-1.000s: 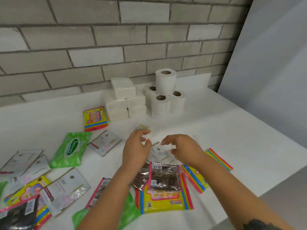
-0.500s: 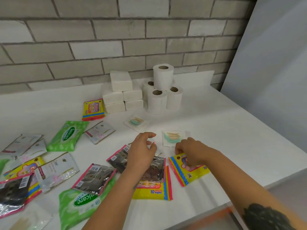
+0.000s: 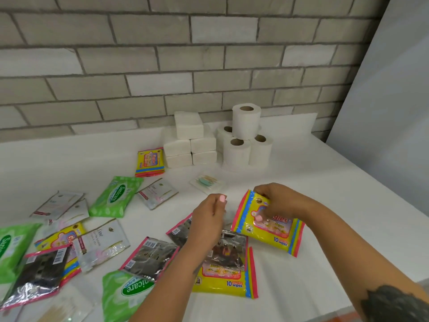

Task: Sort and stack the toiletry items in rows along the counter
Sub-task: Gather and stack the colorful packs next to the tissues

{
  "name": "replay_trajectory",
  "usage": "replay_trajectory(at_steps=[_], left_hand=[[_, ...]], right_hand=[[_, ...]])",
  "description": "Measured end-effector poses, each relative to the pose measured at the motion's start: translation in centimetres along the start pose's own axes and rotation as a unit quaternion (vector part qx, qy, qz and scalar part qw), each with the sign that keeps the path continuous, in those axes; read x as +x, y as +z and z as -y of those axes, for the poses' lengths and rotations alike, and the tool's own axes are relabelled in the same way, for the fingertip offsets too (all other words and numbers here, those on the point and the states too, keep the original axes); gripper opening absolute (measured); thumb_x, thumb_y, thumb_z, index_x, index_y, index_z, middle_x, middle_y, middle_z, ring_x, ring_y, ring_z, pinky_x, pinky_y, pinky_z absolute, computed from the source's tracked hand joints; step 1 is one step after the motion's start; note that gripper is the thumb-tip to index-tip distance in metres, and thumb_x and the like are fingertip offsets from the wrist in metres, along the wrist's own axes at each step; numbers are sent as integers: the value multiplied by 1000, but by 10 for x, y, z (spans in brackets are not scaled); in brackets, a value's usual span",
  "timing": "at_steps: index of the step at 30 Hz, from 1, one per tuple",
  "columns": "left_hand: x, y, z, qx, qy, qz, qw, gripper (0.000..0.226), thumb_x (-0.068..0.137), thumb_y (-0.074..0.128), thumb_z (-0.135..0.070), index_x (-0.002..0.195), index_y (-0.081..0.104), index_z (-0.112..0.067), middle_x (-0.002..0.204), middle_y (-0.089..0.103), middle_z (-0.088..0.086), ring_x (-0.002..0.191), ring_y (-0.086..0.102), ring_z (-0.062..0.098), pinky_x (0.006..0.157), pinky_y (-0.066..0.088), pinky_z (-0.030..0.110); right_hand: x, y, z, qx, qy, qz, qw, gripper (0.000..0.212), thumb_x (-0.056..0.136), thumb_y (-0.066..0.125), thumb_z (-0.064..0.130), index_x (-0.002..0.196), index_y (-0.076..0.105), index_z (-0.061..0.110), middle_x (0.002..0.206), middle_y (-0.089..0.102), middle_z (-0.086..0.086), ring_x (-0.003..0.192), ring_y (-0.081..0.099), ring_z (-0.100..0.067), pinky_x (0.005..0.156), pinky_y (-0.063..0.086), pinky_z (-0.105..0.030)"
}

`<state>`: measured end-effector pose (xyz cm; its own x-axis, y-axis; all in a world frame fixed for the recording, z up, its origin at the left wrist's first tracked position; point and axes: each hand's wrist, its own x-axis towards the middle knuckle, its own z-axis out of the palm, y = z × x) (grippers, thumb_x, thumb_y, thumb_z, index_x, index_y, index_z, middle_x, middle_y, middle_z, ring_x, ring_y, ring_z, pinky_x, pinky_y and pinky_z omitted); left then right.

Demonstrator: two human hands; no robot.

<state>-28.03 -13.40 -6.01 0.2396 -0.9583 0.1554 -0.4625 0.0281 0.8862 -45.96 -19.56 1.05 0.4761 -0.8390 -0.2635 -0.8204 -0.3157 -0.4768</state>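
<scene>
My right hand (image 3: 276,202) grips a yellow wipes pack (image 3: 271,231) by its top edge and holds it tilted above the white counter (image 3: 325,182). My left hand (image 3: 209,217) hovers just left of it with fingers loosely curled, holding nothing. Below my hands lies another yellow wipes pack (image 3: 227,282) with a dark foil sachet (image 3: 229,247) on top. A third yellow pack (image 3: 149,161) lies by the folded tissue stack (image 3: 189,141). Toilet rolls (image 3: 243,140) stand stacked at the back.
Green Sanicare packs (image 3: 116,196) (image 3: 130,291), white Dove sachets (image 3: 157,192) (image 3: 102,242) and more dark foil sachets (image 3: 151,256) lie scattered on the left. A clear cotton-bud packet (image 3: 206,182) lies ahead. A brick wall runs behind; a grey panel stands right.
My right hand has taken hold of the yellow wipes pack and lifted it up off the counter. My left hand has risen slightly. The cotton-bud packet that lay by my right hand is hidden.
</scene>
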Motion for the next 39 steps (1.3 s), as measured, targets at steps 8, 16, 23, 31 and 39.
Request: replay_trajectory(at_steps=[8,16,23,31,39], left_hand=[[18,-49,9,-85,-60,47,993,39,86,51,-54,108,60,-24,101,69,-6,90,65,8,78,51,23],[52,-119,49,-144,-61,54,986,18,83,70,-20,97,63,-29,99,74,0,88,71,16,77,59,41],[106,-179,85,-142,-110,-1,984,28,81,73,-16,104,60,-10,100,72,7,84,71,21,77,59,43],[183,-206,127,-110,-167,34,979,11,84,70,-23,92,71,-17,98,73,15,90,70,30,86,54,52],[240,-204,143,-68,-191,61,977,23,85,68,-24,101,68,-6,102,71,19,91,69,32,84,55,50]], right_hand=[[45,19,69,371,-8,-59,927,15,92,57,15,107,59,11,97,71,-8,75,69,-14,69,56,-25],[105,52,137,390,-7,-107,915,29,88,64,20,112,51,11,105,66,-11,88,67,-24,82,55,-40],[141,80,172,229,-48,-192,953,61,78,70,19,131,40,17,125,48,0,99,57,-17,68,44,-21],[180,114,180,-56,-177,-275,943,66,46,57,12,111,58,18,120,55,-1,111,45,-23,87,49,-34],[233,118,192,-118,-242,-289,919,52,38,82,2,86,75,20,84,72,5,73,69,-16,63,54,-19]])
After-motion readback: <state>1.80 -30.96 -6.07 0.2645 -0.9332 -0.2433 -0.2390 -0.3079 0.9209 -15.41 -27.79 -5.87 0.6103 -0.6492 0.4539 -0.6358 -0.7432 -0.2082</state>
